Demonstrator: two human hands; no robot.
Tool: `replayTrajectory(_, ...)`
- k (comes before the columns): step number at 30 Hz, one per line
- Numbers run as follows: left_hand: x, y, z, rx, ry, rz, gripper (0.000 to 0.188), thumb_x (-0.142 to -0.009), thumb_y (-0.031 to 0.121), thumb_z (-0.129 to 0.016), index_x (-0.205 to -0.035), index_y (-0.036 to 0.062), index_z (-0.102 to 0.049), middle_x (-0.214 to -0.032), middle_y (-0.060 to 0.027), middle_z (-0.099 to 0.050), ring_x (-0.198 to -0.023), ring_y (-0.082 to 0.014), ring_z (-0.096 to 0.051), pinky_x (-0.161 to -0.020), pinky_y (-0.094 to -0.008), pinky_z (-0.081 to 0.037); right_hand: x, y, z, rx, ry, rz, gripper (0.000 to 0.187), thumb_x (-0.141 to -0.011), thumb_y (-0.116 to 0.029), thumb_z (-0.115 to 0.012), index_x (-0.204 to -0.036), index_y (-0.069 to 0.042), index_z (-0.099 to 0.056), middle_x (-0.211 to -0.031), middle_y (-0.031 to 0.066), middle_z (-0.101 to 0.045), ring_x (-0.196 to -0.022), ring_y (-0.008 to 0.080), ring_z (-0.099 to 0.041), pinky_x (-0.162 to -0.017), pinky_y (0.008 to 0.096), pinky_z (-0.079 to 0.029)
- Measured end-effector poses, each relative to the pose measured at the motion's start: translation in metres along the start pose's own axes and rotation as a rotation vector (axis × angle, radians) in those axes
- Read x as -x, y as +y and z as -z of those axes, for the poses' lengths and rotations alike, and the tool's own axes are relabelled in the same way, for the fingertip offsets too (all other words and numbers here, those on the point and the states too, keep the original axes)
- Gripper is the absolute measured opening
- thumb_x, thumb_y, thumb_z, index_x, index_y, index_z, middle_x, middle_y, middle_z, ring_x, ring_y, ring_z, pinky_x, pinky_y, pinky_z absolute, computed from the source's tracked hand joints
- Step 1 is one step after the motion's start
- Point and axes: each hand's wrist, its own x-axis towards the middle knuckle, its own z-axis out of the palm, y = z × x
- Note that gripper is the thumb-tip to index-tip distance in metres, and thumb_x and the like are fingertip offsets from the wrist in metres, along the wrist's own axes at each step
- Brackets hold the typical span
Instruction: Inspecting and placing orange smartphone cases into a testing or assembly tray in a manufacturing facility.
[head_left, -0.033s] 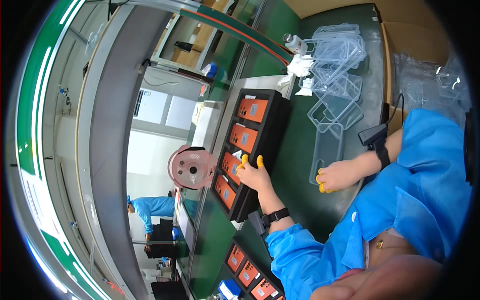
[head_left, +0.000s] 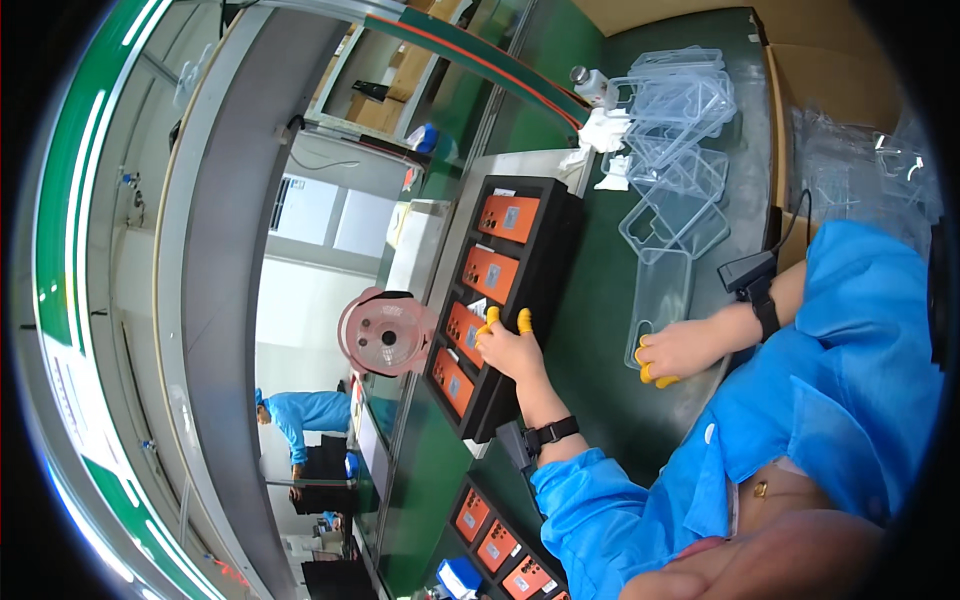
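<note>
My left hand [head_left: 510,352] is at the near side of a black tray [head_left: 545,240], its yellow-capped fingertips apart. One tip is beside an orange panel box [head_left: 467,330] and another over the tray's near wall. Several such orange boxes sit in a row in the tray's compartments. On the right, my right hand [head_left: 685,350], fingers curled and capped in yellow, grips the near end of a clear plastic tray [head_left: 662,285] lying on the green bench mat. The undersides of its fingers are hidden.
Beyond the clear tray lies a loose pile of clear plastic trays [head_left: 680,110]. White tissues [head_left: 605,130] and a small bottle [head_left: 594,88] are beside it. A pink fan [head_left: 388,335] stands past the black tray. Another black tray of orange boxes [head_left: 497,547] is lower down. A person [head_left: 310,412] works farther off.
</note>
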Motion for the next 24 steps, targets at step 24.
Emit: replayTrajectory(24,0.014,-0.104,0.069,-0.319,-0.674,0.390,0.050,-0.080,0.043,-0.042,-0.097,-0.0045,-0.048,-0.094,-0.0202,-0.051,-0.082,-0.0321,-0.051,-0.073,-0.0390,-0.042,0.104,0.285,0.119,-0.268,-0.331,0.960,0.013,-0.074,-0.026,-0.053,-0.076,-0.013,-0.054,-0.076,0.0027,-0.049,-0.076,0.0190,-0.052,-0.052,0.0329,-0.045)
